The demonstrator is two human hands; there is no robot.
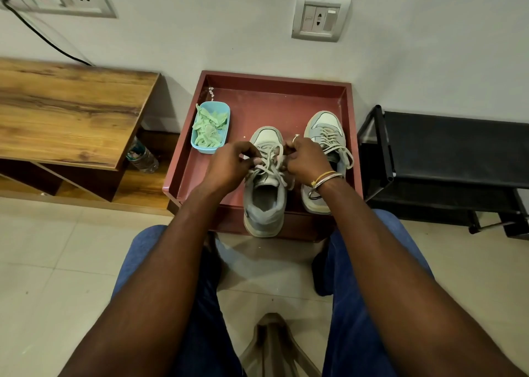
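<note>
Together — left hand, right hand on laces

Soft, even indoor light; edges bow outward.

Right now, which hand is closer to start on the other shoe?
Probably the right hand: it pinches the laces beside the other shoe; the left hand sits across the near shoe.

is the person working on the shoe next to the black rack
No, the left hand and right hand both pinch the laces of the shoe nearer the blue tub.
</note>
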